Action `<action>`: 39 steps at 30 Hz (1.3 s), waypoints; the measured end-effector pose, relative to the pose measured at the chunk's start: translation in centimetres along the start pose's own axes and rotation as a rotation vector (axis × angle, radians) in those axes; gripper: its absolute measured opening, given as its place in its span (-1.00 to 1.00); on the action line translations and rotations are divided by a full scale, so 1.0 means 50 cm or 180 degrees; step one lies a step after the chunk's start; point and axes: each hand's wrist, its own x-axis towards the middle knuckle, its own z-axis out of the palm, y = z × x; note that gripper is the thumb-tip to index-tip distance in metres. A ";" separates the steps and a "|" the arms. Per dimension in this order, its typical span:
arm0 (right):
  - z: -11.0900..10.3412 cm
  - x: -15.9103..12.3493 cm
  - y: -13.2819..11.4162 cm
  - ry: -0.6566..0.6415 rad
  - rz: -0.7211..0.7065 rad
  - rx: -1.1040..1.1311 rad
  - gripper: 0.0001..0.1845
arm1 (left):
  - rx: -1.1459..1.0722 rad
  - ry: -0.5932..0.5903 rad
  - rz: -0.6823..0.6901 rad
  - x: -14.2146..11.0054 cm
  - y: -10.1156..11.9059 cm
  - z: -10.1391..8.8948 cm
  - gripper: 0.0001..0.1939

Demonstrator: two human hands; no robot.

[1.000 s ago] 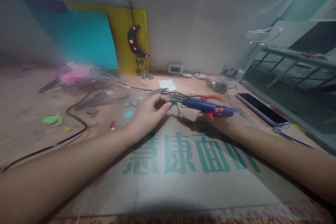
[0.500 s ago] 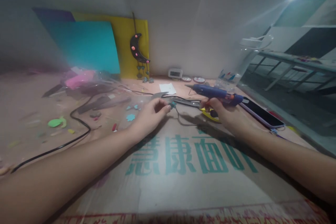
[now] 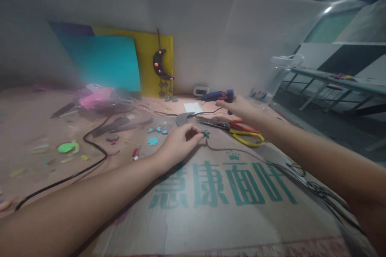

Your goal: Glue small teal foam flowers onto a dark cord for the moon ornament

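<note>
Between thumb and fingertips, my left hand pinches a small teal flower-shaped piece above the cardboard. A thin grey cord runs from near that piece to the right. Farther back, my right hand is closed around a blue glue gun, its nozzle pointing left and a red light glowing on it. Scissors with red and yellow handles lie between the two hands. Left of my left hand are a light-blue flower cutout and several small blue pieces.
A black moon ornament hangs before yellow and turquoise sheets. A small white digital clock stands by the wall, a clear bottle at right. A black cable and scraps lie left; tangled cord lies right.
My right hand has carried the glue gun away from the small piece, up and then back toward the clock. The scissors have come into view. My left hand keeps its pinch.
</note>
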 end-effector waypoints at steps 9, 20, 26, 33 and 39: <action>0.082 0.095 0.057 -0.0266 0.0127 -0.0165 -0.69 | -0.0198 -0.0014 -0.0039 0.005 -0.009 0.002 -0.82; 0.010 0.035 0.034 -0.0211 -0.0054 -0.1201 -0.53 | -0.0302 0.0074 -0.0122 0.004 -0.009 0.003 -0.82; 0.004 -0.091 -0.049 -0.0445 -0.0394 0.0121 -0.66 | -0.0329 0.0319 0.0008 0.006 -0.018 -0.001 -0.80; 0.084 -0.187 -0.068 -0.1472 0.0595 0.2561 -0.50 | -0.0308 0.0517 0.0042 0.004 -0.009 -0.006 -0.81; 0.100 -0.185 -0.047 -0.1018 0.0210 0.2234 -0.71 | -0.0300 0.0538 0.0002 0.003 -0.010 -0.005 -0.82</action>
